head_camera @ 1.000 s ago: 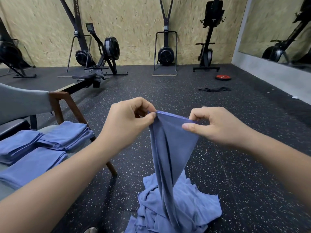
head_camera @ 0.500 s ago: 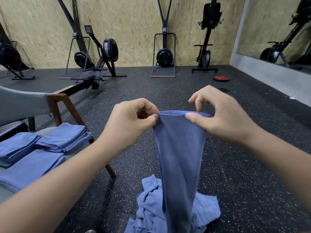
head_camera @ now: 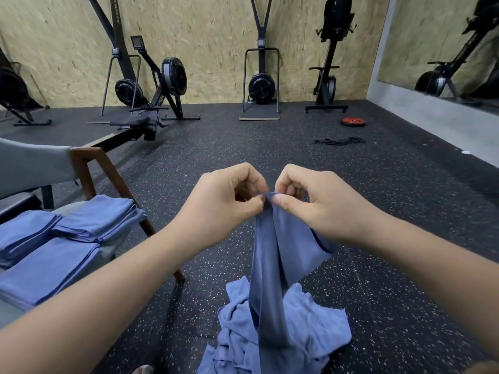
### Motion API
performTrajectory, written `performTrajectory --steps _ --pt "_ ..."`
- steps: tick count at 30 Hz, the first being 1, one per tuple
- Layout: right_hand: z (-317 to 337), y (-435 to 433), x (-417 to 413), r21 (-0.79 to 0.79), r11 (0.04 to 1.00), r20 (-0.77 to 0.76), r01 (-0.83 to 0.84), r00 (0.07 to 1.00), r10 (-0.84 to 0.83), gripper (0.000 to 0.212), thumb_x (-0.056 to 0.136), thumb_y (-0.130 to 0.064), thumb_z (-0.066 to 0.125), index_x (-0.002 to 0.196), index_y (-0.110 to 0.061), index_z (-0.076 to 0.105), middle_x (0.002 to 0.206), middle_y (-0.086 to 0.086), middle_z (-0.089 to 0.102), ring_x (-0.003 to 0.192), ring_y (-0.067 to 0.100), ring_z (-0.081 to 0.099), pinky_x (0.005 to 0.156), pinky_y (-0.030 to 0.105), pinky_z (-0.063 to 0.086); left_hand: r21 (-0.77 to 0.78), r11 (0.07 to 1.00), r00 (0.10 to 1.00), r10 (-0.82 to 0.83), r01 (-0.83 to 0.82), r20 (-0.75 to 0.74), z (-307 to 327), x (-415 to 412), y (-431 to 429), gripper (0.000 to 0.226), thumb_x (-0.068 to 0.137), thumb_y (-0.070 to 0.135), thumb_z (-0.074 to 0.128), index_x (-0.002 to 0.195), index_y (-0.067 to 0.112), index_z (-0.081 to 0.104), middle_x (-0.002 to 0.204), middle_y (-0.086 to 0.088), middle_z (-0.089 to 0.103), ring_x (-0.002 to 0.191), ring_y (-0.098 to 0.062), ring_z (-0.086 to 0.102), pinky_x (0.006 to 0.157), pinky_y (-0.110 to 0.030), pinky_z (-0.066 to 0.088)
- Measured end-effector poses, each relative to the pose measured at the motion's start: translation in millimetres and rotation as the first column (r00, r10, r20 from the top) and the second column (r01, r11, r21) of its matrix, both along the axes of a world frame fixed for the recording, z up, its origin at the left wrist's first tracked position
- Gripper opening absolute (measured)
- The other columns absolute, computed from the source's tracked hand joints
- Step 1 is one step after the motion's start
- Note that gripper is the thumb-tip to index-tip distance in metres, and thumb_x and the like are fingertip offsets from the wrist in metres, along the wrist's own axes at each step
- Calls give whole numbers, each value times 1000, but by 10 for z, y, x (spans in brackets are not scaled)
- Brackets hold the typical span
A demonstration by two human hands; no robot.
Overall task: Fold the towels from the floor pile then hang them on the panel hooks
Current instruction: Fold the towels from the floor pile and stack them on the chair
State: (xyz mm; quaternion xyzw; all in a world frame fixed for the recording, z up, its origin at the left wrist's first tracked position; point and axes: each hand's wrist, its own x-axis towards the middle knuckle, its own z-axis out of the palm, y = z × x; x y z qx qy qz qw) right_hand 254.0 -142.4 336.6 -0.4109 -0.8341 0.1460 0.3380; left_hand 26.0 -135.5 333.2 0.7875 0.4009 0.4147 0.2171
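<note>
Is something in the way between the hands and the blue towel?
No, nothing visible. The left hand and right hand both pinch the towel at its top edge, above the floor pile. No hooks show.

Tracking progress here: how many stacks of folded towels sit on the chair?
3 on the chair: the far left stack, the far right stack, and the nearest stack. Others may lie past the picture's left edge.
</note>
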Motion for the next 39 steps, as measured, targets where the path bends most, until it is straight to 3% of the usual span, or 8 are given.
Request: performTrajectory --steps 7,12,15,19,24,29,33,39 --pt "86 -7 47 -31 999 -10 39 999 -39 9 105 -16 61 97 -19 57 75 -6 59 68 5 50 63 19 38 -166 978 965 -78 123 251 -302 145 -6 25 88 19 83 100 21 60 90 -8 71 75 -19 64 76 -50 58" --pt "82 9 91 -79 995 -3 60 998 -61 8 107 -17 58 102 -22 56 80 -8 61 72 5 54 65 19 40 -204 976 946 -10 80 323 -427 207 40 18 85 25 86 89 22 69 80 -9 72 72 -19 58 70 -42 49" --pt "46 24 84 -114 991 -24 72 997 -75 13 104 -13 56 107 -25 58 86 -6 67 77 7 59 69 22 43 -192 979 941 6 62 337 -437 231 41 13 90 11 80 86 19 72 77 -6 70 71 -15 56 69 -37 46" --pt "-14 52 72 -156 982 -15 101 994 -105 6 103 -27 62 98 -26 66 81 -7 68 73 6 55 68 27 43 -156 987 957 20 27 290 -414 257 15 19 89 2 76 84 19 71 70 10 65 64 -7 53 64 -22 43" --pt "-21 51 63 -118 992 -25 47 998 -51 18 106 -31 65 90 -22 68 78 -6 66 71 4 51 67 27 40 -128 992 964 37 -3 263 -399 276 -8 14 87 10 71 83 22 63 71 5 61 64 -10 48 63 -26 40" --pt "-21 54 48 -74 996 -69 45 996 -50 16 107 -29 63 92 -24 66 82 2 70 80 21 60 74 41 47 -146 985 942 -38 91 333 -422 305 -5 18 88 30 79 96 22 65 79 10 62 75 -14 54 71 -34 46" --pt "-4 44 37 -41 997 -106 65 992 -69 18 107 -29 61 91 -23 65 78 -3 66 75 12 55 72 34 44 -190 968 929 -87 164 359 -417 308 17 12 94 22 83 89 16 74 78 10 65 74 -10 51 68 -28 41" --pt "24 33 41 -1 996 -74 90 993 -90 17 107 -28 62 92 -23 65 73 -1 60 72 14 52 71 31 42 -217 969 988 -94 119 122 -499 275 6 43 102 44 72 84 5 70 69 8 41 64 -12 30 58 -34 22"
